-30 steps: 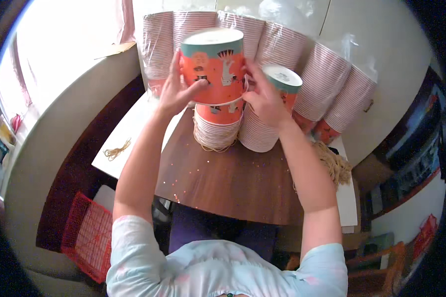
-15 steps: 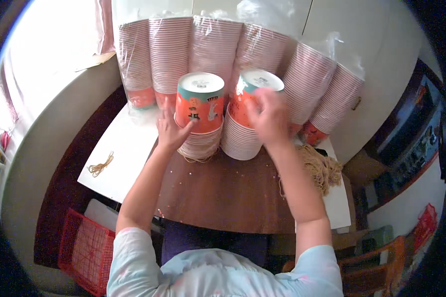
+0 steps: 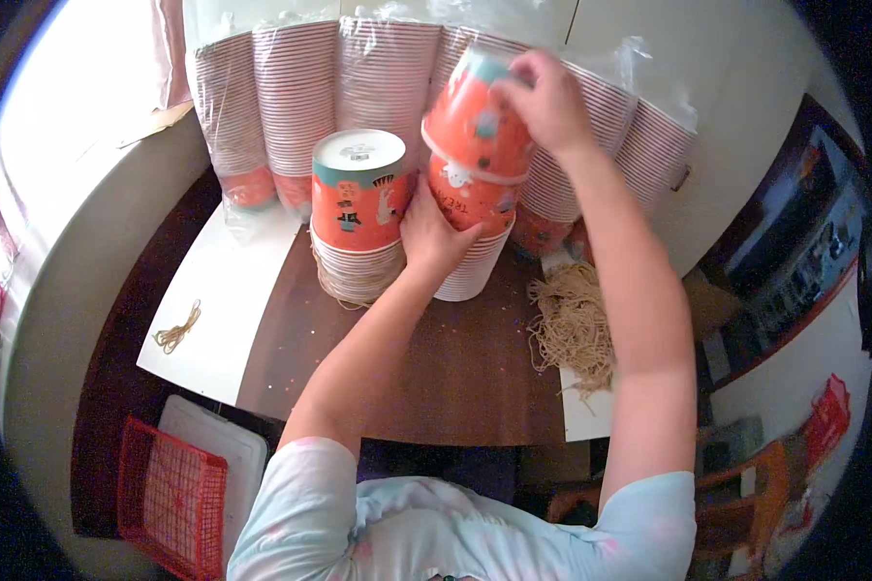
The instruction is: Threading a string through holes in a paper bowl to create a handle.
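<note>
Two stacks of upside-down orange and teal paper tubs stand on the brown table. My right hand [image 3: 550, 102] grips the base end of a paper tub [image 3: 475, 121], which is raised and tilted above the right stack [image 3: 475, 266]. Another orange tub tops that stack, just beneath the raised one. My left hand [image 3: 432, 232] holds the stack's left side, thumb across the front and fingers partly hidden behind. To its left is the other stack [image 3: 358, 198], its pale base upward and thin cord around its lower rims.
Tall plastic-wrapped tub stacks [image 3: 295, 92] line the back. A tangled heap of tan cord [image 3: 574, 324] lies at the right, a small cord bundle [image 3: 177, 327] on the white left part. A red basket [image 3: 174, 494] sits low left; a wooden chair [image 3: 770, 494] is low right.
My right hand has lifted the top tub off the right stack. My left hand has moved right, from the left stack to the right one. The whole view has shifted slightly.
</note>
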Available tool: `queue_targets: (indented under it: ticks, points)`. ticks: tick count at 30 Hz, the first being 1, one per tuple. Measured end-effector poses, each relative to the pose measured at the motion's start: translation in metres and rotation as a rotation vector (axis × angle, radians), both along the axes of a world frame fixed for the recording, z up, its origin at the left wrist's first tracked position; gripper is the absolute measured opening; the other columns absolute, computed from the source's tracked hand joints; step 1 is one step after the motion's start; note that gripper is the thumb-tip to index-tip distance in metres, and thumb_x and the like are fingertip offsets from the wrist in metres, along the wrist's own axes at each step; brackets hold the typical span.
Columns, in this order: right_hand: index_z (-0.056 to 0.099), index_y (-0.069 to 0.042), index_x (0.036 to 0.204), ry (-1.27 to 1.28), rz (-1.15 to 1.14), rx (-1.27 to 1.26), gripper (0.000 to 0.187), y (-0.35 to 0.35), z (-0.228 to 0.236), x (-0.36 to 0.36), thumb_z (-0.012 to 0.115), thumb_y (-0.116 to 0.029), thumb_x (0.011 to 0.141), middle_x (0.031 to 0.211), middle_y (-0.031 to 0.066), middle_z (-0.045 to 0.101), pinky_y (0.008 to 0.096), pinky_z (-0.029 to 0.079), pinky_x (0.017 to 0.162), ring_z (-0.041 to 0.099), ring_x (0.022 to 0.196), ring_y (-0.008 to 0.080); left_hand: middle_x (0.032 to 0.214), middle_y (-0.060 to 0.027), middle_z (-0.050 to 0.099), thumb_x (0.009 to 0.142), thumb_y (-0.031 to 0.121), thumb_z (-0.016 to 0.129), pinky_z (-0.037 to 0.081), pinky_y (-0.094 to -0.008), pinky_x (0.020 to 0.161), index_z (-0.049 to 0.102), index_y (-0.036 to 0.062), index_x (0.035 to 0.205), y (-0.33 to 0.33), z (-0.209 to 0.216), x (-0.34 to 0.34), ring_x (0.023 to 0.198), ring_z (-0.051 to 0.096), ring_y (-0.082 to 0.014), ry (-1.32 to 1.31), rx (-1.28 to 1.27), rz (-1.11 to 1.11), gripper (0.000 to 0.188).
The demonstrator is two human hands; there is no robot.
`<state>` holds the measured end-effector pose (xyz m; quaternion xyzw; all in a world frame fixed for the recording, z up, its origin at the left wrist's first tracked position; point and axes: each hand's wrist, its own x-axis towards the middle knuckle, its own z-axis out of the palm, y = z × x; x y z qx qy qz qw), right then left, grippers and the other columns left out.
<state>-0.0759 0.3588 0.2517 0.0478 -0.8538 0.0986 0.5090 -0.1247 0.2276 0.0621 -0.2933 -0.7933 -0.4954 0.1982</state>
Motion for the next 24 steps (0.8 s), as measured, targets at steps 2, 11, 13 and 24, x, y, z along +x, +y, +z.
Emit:
queue_targets:
  ticks: [2, 11, 13, 24]
  points:
    - [0.063, -0.003, 0.093, 0.106, -0.09, -0.087, 0.034, -0.017, 0.038, 0.031, 0.075, -0.03, 0.075, 0.087, 0.0128, 0.067, 0.0325, 0.05, 0.071, 0.063, 0.078, 0.0223, 0.133, -0.0267, 0.042, 0.059, 0.036, 0.084, 0.036, -0.0457, 0.103, 0.021, -0.0054, 0.139, 0.001, -0.018, -0.011, 0.122, 0.044, -0.0409, 0.044, 0.012, -0.058, 0.11]
    - [0.057, -0.005, 0.109, 0.107, 0.651, -1.613, 0.03, -0.051, -0.125, 0.138, 0.056, -0.028, 0.091, 0.107, 0.0052, 0.061, 0.0383, 0.048, 0.087, 0.055, 0.102, 0.0187, 0.109, -0.0075, 0.059, 0.095, 0.025, 0.051, 0.044, -0.0259, 0.079, 0.047, -0.0021, 0.128, -0.097, -0.007, 0.033, 0.094, 0.053, -0.0128, -0.517, 0.585, -0.739, 0.043]
    - [0.054, -0.003, 0.117, 0.153, 0.654, -2.017, 0.032, -0.032, -0.237, 0.155, 0.054, -0.02, 0.089, 0.117, 0.0092, 0.059, 0.0388, 0.048, 0.095, 0.055, 0.111, 0.0212, 0.091, -0.0024, 0.06, 0.097, 0.03, 0.044, 0.04, -0.0219, 0.068, 0.056, -0.0016, 0.119, -0.114, -0.024, 0.038, 0.079, 0.051, -0.0102, -0.761, 0.489, -0.816, 0.04]
    - [0.056, -0.002, 0.114, -0.212, 0.721, -2.069, 0.027, -0.118, -0.323, 0.207, 0.053, -0.016, 0.091, 0.106, 0.0102, 0.062, 0.0396, 0.049, 0.091, 0.059, 0.102, 0.0244, 0.083, -0.0044, 0.065, 0.08, 0.003, 0.057, 0.047, -0.0252, 0.064, 0.064, -0.0043, 0.101, -0.155, -0.014, 0.044, 0.072, 0.058, -0.0088, -0.668, -0.016, -0.57, 0.024]
